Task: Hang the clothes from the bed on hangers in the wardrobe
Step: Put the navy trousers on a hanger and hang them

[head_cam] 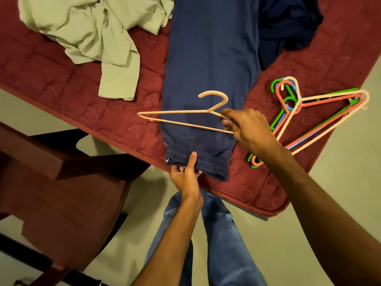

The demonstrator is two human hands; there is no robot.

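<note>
Folded navy blue trousers (pixel 210 65) lie lengthwise on the maroon quilted bed (pixel 61 83), their elastic cuffs at the near edge. My left hand (pixel 186 175) pinches those cuffs, thumb on top. My right hand (pixel 247 129) grips the right end of a pale peach hanger (pixel 181 112), held level just above the trousers with its hook pointing away from me. A crumpled light green shirt (pixel 92 36) lies on the bed at upper left. No wardrobe is in view.
A pile of green, pink, blue and cream hangers (pixel 321 112) lies on the bed at right. Dark navy cloth (pixel 288 23) is bunched at upper right. A brown wooden piece of furniture (pixel 68 182) stands at left over the pale floor. My blue-trousered legs show below.
</note>
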